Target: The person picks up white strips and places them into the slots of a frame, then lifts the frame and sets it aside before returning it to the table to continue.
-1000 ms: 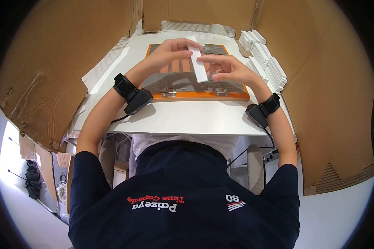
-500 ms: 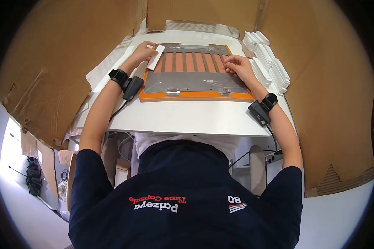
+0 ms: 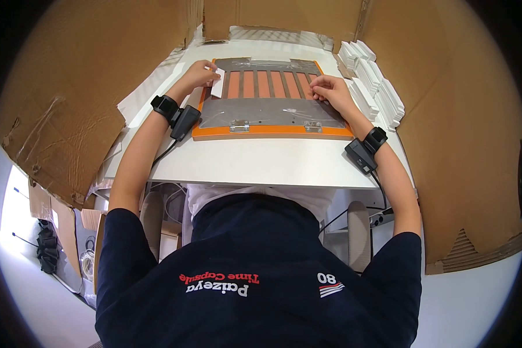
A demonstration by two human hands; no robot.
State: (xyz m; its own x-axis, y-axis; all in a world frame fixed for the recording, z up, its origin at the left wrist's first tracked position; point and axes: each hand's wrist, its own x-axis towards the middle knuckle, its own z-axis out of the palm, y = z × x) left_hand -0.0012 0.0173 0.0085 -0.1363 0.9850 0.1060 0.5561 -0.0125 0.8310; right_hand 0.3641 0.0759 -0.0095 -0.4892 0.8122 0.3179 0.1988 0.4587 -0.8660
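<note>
A white strip (image 3: 217, 85) stands over the leftmost slot of the slotted frame, nearly in line with the slots. My left hand (image 3: 202, 74) is closed on its upper left side with fingers and thumb. The frame (image 3: 252, 111) is a grey panel with an orange border and metal hinges along its near side; orange-pink bands show through its slots. At the right end of the slots, my right hand (image 3: 330, 91) is closed, fingertips and thumb together just over the panel. Whatever its fingertips may hold is too small to make out.
Stacks of white strips (image 3: 372, 81) stand along the right of the white table (image 3: 261, 165). Cardboard walls (image 3: 464, 145) enclose the table at the left, back and right. Cables run from the black boxes on both wrists (image 3: 359, 158).
The white strip in my left hand has turned from slanted to nearly parallel with the slots, its lower end swinging right over the leftmost slot. My right hand has shifted slightly left.
</note>
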